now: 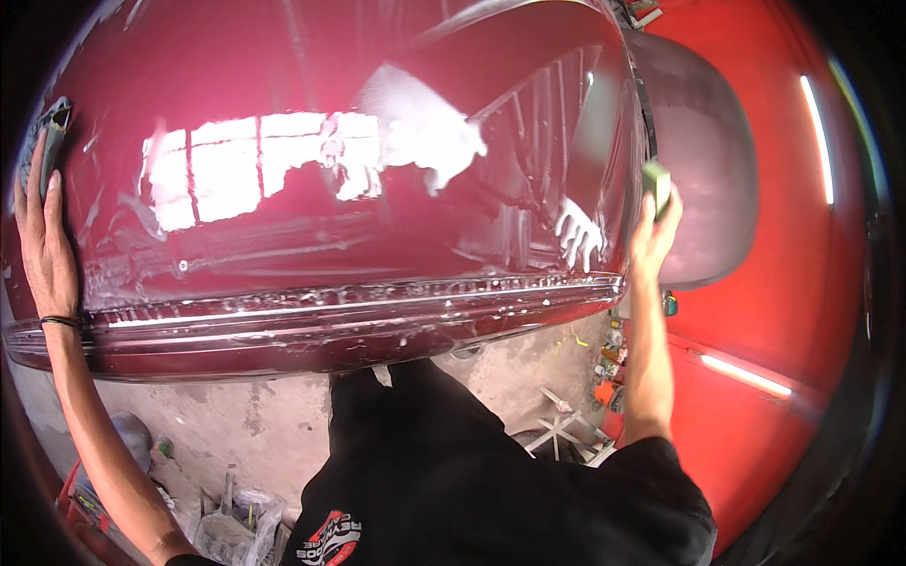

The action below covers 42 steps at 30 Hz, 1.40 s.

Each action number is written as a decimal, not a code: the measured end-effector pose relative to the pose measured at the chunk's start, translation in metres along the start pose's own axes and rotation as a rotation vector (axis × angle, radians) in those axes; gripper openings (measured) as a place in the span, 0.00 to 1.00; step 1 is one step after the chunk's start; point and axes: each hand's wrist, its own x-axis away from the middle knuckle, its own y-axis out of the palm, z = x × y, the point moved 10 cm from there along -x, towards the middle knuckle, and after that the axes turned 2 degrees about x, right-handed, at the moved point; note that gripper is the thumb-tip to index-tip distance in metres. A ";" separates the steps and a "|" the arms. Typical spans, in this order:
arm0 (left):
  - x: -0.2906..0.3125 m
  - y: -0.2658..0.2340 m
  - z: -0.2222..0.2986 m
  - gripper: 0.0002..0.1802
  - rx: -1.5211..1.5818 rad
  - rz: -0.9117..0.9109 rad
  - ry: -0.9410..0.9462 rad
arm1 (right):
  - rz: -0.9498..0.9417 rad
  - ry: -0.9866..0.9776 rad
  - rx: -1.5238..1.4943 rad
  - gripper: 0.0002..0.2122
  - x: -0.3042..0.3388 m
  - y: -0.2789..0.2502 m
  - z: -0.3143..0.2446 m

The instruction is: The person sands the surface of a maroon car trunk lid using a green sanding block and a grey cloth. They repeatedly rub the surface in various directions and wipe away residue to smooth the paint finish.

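A glossy dark red car panel (283,255) spreads in front of me, wet with suds and streaks and reflecting a bright window. At its far left, my left hand (45,250) has its fingers over a bunched grey rag (42,151), gripping it against the panel's edge. Past the right edge of the panel, my right hand (655,231) is closed around the base of a small green block (657,181), which looks like a sponge or sanding block. Whether that block touches anything is unclear. A ridged trim strip (349,316) runs along the panel's near side.
A dull mauve rounded panel (708,160) is beyond my right hand, before a shiny red surface (793,283). A spoked metal stand (557,429) and several small containers sit at lower right. Clear plastic sheeting (250,524) and clutter lie on the concrete floor (226,424) at lower left.
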 end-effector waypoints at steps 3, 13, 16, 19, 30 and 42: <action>0.000 0.002 0.000 0.29 -0.097 0.036 0.004 | -0.023 -0.160 0.054 0.23 -0.100 0.032 0.041; 0.004 -0.011 -0.017 0.31 0.014 -0.075 -0.189 | -0.137 -0.072 0.006 0.25 -0.291 0.199 0.122; 0.002 -0.005 -0.017 0.32 0.002 -0.102 -0.168 | -0.083 -0.097 -0.018 0.24 -0.301 0.214 0.137; 0.000 0.001 -0.019 0.32 -0.016 -0.095 -0.224 | -0.043 -0.153 -0.014 0.22 -0.283 0.201 0.125; 0.001 -0.001 -0.001 0.30 -0.004 -0.082 -0.187 | -0.037 -0.328 -0.256 0.23 -0.023 0.007 -0.072; -0.003 0.005 -0.011 0.30 0.017 -0.022 -0.155 | -0.220 -0.147 -0.300 0.17 0.105 -0.065 -0.116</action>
